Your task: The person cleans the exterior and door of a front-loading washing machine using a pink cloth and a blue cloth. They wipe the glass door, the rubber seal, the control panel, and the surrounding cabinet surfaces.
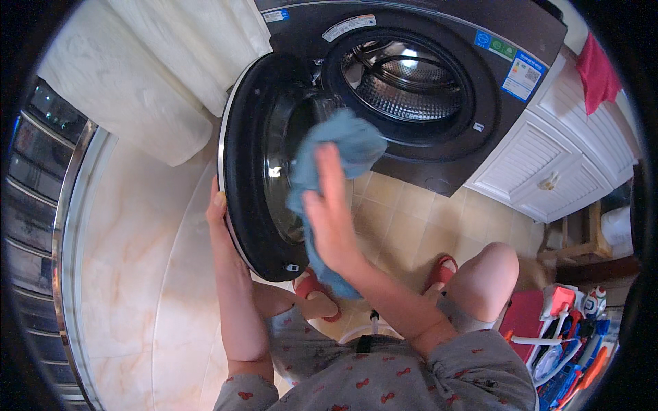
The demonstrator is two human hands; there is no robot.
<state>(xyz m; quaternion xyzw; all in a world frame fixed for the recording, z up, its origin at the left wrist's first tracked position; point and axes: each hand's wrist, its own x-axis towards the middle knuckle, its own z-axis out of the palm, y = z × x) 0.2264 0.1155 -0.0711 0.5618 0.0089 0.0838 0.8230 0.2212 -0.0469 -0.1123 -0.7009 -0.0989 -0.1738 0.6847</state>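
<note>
The round door (247, 169) of a front-loading washing machine (411, 159) stands swung out to the left. My left hand (218, 205) grips the door's outer rim from the left side. My right hand (331, 210), slightly blurred, holds a blue-grey cloth (349, 138) near the inner glass of the door; whether the cloth touches the glass I cannot tell. The cloth's lower end hangs beneath my hand. Behind it, the metal drum (406, 85) shows through the round opening with its dark rubber seal.
A white curtain (154, 97) hangs at the upper left, beside a railed window (41, 195). White louvred cabinets (534, 159) stand right of the machine. At the lower right are a red box (522, 321) and assorted toys or tools (570, 349). A wooden stand (581, 246) is above them.
</note>
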